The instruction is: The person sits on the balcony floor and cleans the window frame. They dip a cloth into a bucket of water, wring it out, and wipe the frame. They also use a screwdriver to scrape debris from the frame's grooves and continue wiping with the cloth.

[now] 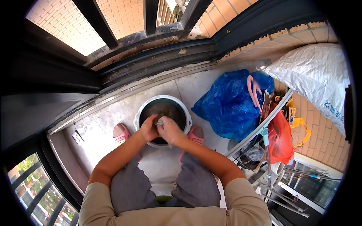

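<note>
Balcony floor: pale grey slab [98, 133], with light scuffs, beneath a low sitting posture.
Lap: grey trousers [132, 184], knees apart around the near side of the work; this spread leaves both forearms room and seems worth holding.
Left hand: the left hand [149, 127] is cupped, fingers bent in toward the other hand over the tub.
Right hand: the right hand [169, 130] is closed narrowly on something; it looks paler, and whether it is wet or thinly covered I cannot tell.
Small pale piece: pinched between the hands [160, 123], above the middle of the tub; mostly hidden, so its kind is unclear. A light, steady pinch should suit it, one hand bracing while the other works.
Tub: round, white rim [137, 119], dark inside; wrists held inside this rim would let drips fall back in.
Contents: dark and murky [164, 108]; anything dropped there would be hard to spot.
Pink sandals: one [124, 136] on each side, near the tub; best not to nudge it.
Blue bag: bulky [226, 105], right of the tub, apart from it; elbows should clear it.
Window bars: dark [149, 17], beyond the sill.
</note>
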A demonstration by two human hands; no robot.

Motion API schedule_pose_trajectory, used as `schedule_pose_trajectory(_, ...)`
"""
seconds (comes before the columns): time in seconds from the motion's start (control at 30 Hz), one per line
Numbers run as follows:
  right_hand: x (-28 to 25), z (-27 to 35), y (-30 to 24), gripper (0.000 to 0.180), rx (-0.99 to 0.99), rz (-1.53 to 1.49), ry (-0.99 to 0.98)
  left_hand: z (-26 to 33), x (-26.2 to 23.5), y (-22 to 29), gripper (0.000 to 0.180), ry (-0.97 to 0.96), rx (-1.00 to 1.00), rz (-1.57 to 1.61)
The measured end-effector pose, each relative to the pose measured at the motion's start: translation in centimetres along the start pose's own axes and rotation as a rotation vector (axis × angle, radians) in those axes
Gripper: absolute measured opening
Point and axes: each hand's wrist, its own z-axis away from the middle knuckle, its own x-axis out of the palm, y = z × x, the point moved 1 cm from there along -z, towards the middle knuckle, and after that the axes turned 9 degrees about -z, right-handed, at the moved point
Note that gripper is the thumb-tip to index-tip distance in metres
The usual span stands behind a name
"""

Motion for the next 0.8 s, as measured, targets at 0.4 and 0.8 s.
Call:
schedule_pose_trajectory(0.4, 0.4, -2.5, 2.2, 0.021, -0.025, 0.315, 0.147, 1.7, 1.5, 0.0, 0.055, 0.225, 0.192, -0.366)
schedule_pose_trajectory(0.8, -2.2, -1.7, 1.9, 0.028, -0.005, -0.352, 0.015, 1.5, 0.0, -0.2, 0.068, 0.112, 1.097, -1.274)
